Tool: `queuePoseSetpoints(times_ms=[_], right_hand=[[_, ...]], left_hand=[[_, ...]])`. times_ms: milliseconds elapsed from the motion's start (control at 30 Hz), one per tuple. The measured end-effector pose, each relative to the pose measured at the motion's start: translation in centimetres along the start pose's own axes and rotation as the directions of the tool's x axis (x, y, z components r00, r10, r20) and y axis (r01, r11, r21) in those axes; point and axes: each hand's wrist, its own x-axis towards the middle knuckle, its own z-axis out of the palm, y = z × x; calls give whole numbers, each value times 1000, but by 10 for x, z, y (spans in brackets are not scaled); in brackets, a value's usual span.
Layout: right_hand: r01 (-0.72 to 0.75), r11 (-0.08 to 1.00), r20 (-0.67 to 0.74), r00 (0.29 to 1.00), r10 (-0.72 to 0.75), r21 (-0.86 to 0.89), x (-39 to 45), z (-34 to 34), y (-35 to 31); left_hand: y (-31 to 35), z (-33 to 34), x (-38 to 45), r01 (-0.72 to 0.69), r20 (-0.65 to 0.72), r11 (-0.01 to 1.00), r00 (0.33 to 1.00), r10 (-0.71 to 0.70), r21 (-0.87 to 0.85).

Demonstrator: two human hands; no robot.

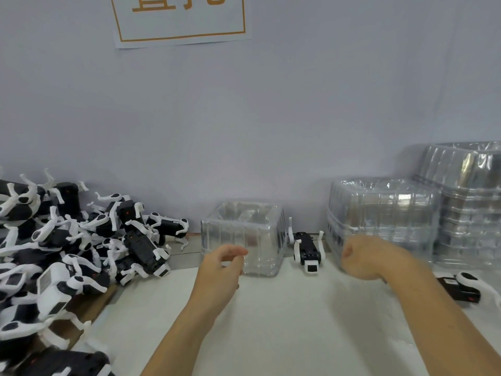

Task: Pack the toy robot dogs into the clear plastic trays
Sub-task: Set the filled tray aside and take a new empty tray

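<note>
A clear plastic tray [244,234] stands at the back middle of the table, with nothing in it that I can make out. One black and white toy robot dog [307,246] lies on its back just right of that tray. Another dog [465,287] lies at the right edge. A big heap of robot dogs [76,248] fills the left side. My left hand [223,264] hovers in front of the tray, fingers loosely curled, holding nothing. My right hand [366,257] hangs blurred in front of a stack of trays [379,215], fingers curled, nothing visible in it.
A taller stack of clear trays [469,202] stands at the far right against the pale wall. A white sheet [284,321] covers the table in front of me. A printed sign [179,17] hangs on the wall above.
</note>
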Motion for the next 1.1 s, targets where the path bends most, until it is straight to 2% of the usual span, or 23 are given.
queuePoseSetpoints(times_ms=[67,133,167,233,300,333,400,600,667,833,933,1100], right_hand=[[-39,999,-46,998,40,11,4,1,8],[-17,1000,-193,981,22,26,6,5,6],[43,997,-299,954,-20,70,8,8,1],[281,943,-490,856,-163,177,10,18,-17],[492,856,-579,749,-322,160,5,28,-41],[551,826,-579,715,-393,119,2,33,-52],[596,800,-521,706,-480,70,0,45,-70],[537,841,-352,800,-486,61,5,66,-82],[519,854,-401,786,-471,15,4,66,-85],[499,860,-547,692,-471,-109,-1,65,-96],[515,850,-596,650,-471,-109,-5,68,-101],[490,866,-635,639,-434,-100,-7,68,-105]], left_hand=[[0,0,0,-5,-8,1000,1000,5,-4],[-1,1,1,-8,-15,1000,1000,8,-3],[-1,1,1,-8,-17,1000,1000,8,-7],[-2,0,2,-11,-24,1000,1000,10,-22],[-2,0,1,-13,-33,999,999,12,-36],[-2,0,1,-13,-37,999,999,12,-41],[-2,0,2,-17,-42,999,999,15,-47],[-3,0,2,-11,-6,997,1000,11,-79],[-3,0,3,-3,4,997,1000,4,-77],[-5,1,0,7,46,999,999,-5,-45],[-8,0,0,3,55,1000,998,-2,-19],[-10,1,1,19,80,1000,997,-20,14]])
